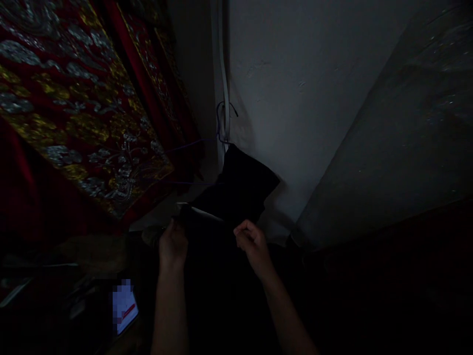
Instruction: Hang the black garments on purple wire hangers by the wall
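In the dim light, a black cloth (247,185) hangs in front of the wall, with a pale strip (205,213) along its near left part. My left hand (173,246) is closed at the left end of the cloth, its fingers gripping the dark fabric near the strip. On the right, my right hand (253,241) is closed with thumb and fingers pinched together at the cloth's lower right part. The fabric between the hands merges into the dark, so its shape there cannot be made out.
A red cloth with gold and silver embroidery (88,125) hangs at the left. A thin purple cord (188,144) runs from it toward a white pipe (224,74) on the wall (295,98). A lit, blurred screen (125,308) lies at the lower left. A grey slanted panel (388,148) stands right.
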Tool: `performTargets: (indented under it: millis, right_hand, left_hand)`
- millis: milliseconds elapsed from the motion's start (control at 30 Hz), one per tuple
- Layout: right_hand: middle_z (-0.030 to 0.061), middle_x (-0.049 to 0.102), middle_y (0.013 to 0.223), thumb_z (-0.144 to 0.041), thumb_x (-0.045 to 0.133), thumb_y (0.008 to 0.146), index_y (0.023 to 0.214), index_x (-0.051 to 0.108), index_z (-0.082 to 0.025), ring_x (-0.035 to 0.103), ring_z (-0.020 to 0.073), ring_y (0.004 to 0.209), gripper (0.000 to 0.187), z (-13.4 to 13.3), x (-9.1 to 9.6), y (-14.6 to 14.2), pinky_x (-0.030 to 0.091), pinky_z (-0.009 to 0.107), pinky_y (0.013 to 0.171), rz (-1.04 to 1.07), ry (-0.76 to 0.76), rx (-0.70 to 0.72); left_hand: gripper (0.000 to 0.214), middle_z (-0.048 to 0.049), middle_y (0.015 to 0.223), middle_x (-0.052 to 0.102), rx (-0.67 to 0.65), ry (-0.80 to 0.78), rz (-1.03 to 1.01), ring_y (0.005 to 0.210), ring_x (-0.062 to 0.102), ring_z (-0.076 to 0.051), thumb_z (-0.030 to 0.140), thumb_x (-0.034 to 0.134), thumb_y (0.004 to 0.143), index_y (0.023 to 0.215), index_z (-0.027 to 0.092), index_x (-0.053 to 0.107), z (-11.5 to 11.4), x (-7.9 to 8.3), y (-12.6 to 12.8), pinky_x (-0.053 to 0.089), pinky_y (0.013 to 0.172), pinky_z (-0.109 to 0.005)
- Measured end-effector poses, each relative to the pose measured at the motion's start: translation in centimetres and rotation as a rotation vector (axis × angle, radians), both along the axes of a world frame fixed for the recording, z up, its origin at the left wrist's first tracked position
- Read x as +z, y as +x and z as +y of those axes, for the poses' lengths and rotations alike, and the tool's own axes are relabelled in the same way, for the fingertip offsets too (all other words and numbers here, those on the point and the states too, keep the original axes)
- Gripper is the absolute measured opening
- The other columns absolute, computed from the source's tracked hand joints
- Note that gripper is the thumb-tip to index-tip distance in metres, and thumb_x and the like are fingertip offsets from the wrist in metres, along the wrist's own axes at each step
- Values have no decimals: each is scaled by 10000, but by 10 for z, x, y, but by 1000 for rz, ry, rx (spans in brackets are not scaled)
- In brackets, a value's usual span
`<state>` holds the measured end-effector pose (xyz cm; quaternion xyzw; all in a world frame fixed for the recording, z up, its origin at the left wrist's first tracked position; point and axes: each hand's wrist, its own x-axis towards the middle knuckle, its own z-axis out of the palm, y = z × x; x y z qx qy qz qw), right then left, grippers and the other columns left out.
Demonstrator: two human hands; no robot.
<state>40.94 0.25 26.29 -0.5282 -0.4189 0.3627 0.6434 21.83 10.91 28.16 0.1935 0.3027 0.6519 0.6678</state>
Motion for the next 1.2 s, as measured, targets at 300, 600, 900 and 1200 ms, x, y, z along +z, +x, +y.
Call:
performTargets:
  millis: [300, 600, 900, 1200]
  right_hand:
    - [72, 654, 1254, -304, 732, 795, 1214, 598, -235, 612, 238, 1158, 445, -4, -3, -5, 462, 385, 1017, -258, 89, 97]
    - [21, 731, 907, -255, 492, 881, 941, 722, -210, 668, 205, 867, 242, 0, 25, 4, 522, 307, 793, -239, 95, 207]
    - [16, 750, 887, -161, 497, 820, 950, 747, -218, 692, 181, 866, 288, 22, 113, 63, 512, 284, 817, -550, 354, 74]
    - [20, 611, 642, -559, 460, 861, 645, 586, -223, 594, 202, 708, 419, 117, 83, 78, 467, 296, 648, -535, 117, -95]
  left_hand:
    - [256, 11, 863, 706, -157, 231, 288, 848, 648, -126, 372, 853, 705, 861, 202, 742, -56, 24, 63, 484, 810, -219]
    - [286, -57, 1121, 680, -263, 659, 829, 1124, 611, -220, 483, 623, 923, 1018, 227, 705, -54, 22, 55, 439, 1025, -317]
    - [450, -48, 1220, 736, -858, 736, 1204, 1131, 662, -286, 559, 540, 951, 1198, 232, 725, -41, 7, 5, 478, 1051, -403]
    - [242, -32, 883, 788, -603, 646, 1309, 797, 714, -251, 471, 756, 786, 859, 243, 795, -2, 44, -41, 534, 710, -279]
